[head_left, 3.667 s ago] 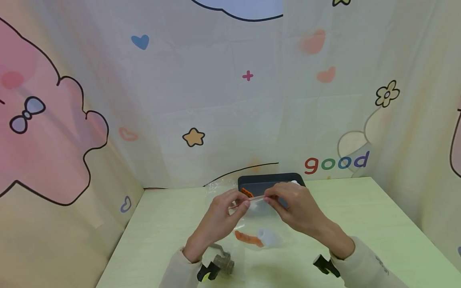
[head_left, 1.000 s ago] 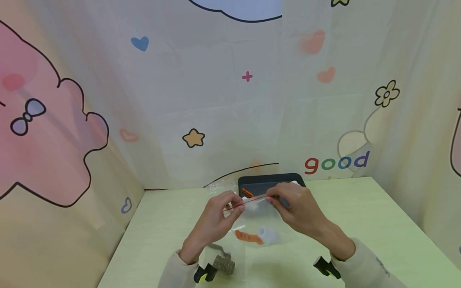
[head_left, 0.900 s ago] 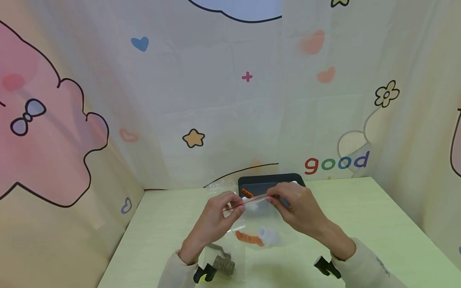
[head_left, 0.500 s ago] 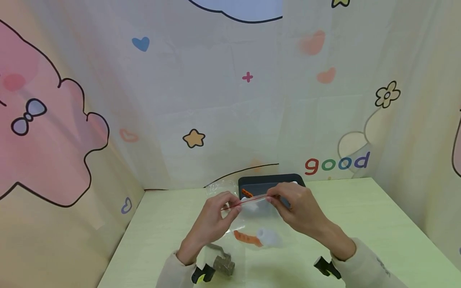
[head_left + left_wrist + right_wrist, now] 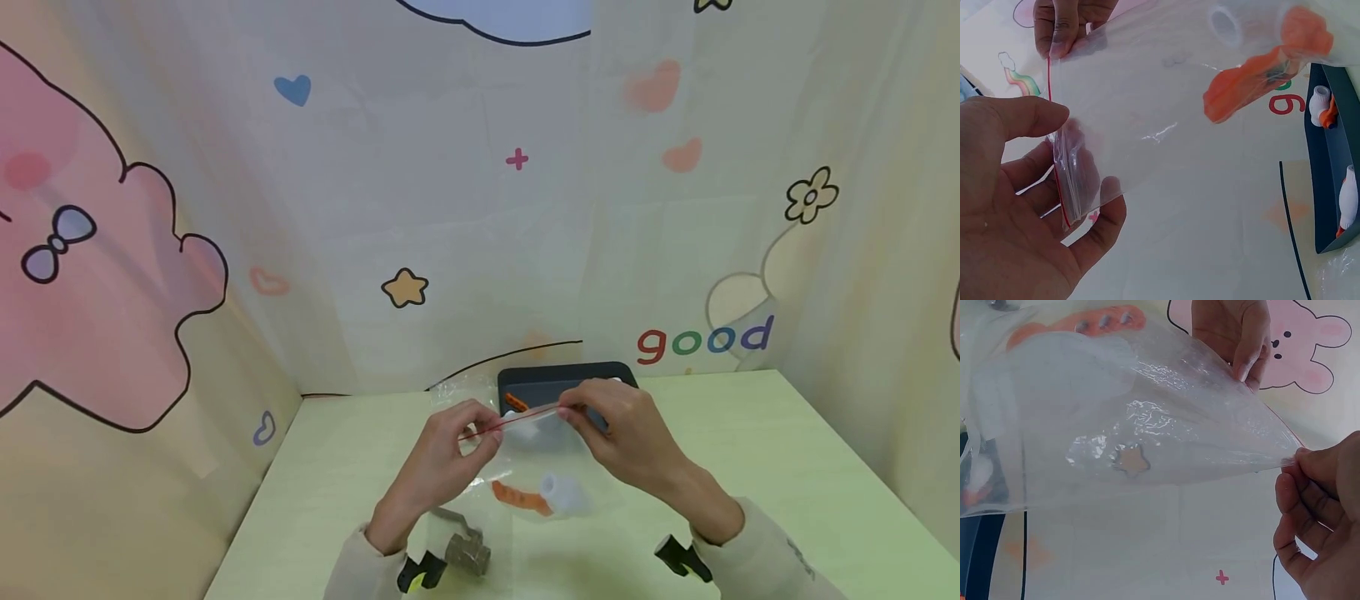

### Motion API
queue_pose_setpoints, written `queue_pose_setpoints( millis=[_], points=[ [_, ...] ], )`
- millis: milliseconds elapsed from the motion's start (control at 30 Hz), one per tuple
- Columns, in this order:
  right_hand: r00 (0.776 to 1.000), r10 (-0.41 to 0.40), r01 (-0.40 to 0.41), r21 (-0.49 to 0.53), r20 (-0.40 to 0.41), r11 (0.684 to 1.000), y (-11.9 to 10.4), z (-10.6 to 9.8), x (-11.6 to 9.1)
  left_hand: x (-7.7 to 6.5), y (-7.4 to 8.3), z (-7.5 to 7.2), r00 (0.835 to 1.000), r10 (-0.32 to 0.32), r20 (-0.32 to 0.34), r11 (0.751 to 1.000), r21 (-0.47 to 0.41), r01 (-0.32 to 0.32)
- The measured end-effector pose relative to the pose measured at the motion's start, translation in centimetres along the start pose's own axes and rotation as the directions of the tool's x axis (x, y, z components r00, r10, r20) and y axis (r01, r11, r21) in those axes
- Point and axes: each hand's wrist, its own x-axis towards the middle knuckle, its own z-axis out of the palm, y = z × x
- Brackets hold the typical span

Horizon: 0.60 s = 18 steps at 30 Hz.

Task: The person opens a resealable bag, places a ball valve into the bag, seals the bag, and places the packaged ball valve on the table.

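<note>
A clear zip bag (image 5: 1141, 94) with a red line along its mouth hangs between both hands. Inside it lie an orange, wavy-edged piece (image 5: 521, 498) and a translucent white cylinder (image 5: 564, 495) with a round open end. My left hand (image 5: 442, 450) pinches the red-lined edge between thumb and fingers, toward the left end. At the other end my right hand (image 5: 626, 429) pinches the bag's corner with thumb and forefinger, as the right wrist view shows. The stretch of red strip between the hands looks taut.
Behind the bag, a dark tray (image 5: 555, 373) holds small white-and-orange items (image 5: 1319, 106). A grey-brown, valve-like piece with a lever (image 5: 467, 552) lies near the left forearm. Clear plastic (image 5: 457, 390) lies left of the tray. A printed curtain (image 5: 480, 208) stands behind the table.
Over these frames my left hand has slid left along the red strip, away from the right hand, exposing more of it. My right hand stays pinching the corner, nearly still.
</note>
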Motion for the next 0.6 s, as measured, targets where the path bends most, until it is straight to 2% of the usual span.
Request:
queue_pose_setpoints(
  millis=[167,400,600],
  points=[
    [1.000,-0.008,0.009,0.018,-0.014,1.000,-0.09,0.14,-0.13,-0.34,-0.31,0.04,1.000,-0.020,0.004,1.000,-0.016,0.020],
    [1.000,-0.015,0.016,0.032,-0.019,0.999,0.00,0.21,-0.32,-0.51,-0.44,0.16,0.999,0.029,-0.031,1.000,0.002,-0.029],
    [1.000,-0.001,0.002,0.021,-0.023,1.000,0.07,0.17,-0.41,-0.54,-0.40,0.05,0.998,-0.049,-0.031,0.999,-0.026,0.048]
  ],
)
